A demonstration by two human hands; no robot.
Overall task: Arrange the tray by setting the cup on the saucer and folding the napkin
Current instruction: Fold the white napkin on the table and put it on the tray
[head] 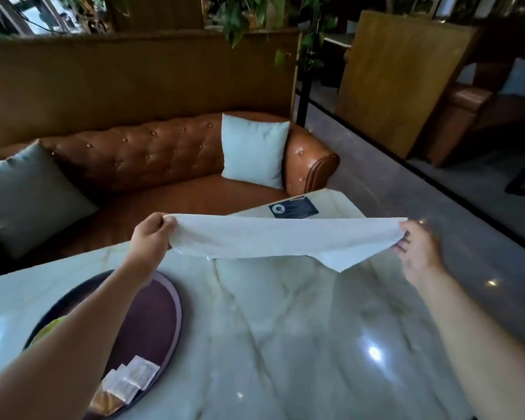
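A white cloth napkin [273, 241] is stretched in the air above the marble table [285, 328]. My left hand [150, 234] pinches its left corner and my right hand [419, 250] pinches its right corner. One loose corner hangs down near the right side. A round dark purple tray [152, 316] lies at the lower left, mostly under my left forearm. On it I see a yellow-green rim [50, 327], several white sachets [131, 380] and a brown item [106, 401]. Cup and saucer are hidden or not clearly visible.
A brown leather sofa [170, 165] with a white cushion [253, 150] and a grey cushion [28, 198] stands behind the table. A dark blue card [294, 207] lies at the table's far edge. Grey floor runs along the right.
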